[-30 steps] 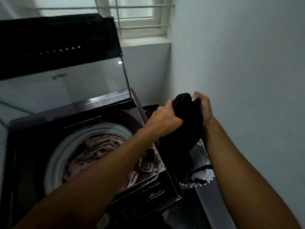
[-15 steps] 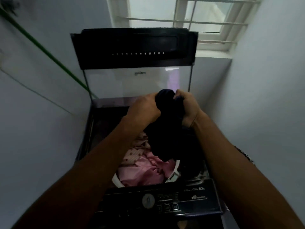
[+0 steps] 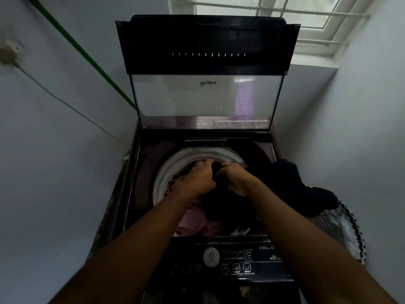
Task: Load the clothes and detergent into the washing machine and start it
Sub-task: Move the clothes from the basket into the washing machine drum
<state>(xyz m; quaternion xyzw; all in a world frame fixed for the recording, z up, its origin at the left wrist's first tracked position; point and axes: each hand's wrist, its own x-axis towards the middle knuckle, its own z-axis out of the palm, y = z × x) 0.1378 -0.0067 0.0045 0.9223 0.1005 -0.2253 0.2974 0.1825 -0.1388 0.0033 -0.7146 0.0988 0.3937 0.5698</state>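
Standing open with its lid [image 3: 206,69] raised at the rear, the washing machine [image 3: 140,172] holds pink clothes [image 3: 192,222] mostly hidden under both arms. Left hand [image 3: 197,178] and right hand [image 3: 236,178] each grip the black garment [image 3: 219,207] inside the drum's rear half; its other end drapes over the machine's right edge, blurring into shadow.

Hidden: fingertips of left hand [image 3: 196,179] and right hand [image 3: 235,178], buried in dark garment [image 3: 221,200]. Control panel [image 3: 230,263] lettering too small to read. Window [image 3: 274,16] cut by top edge.
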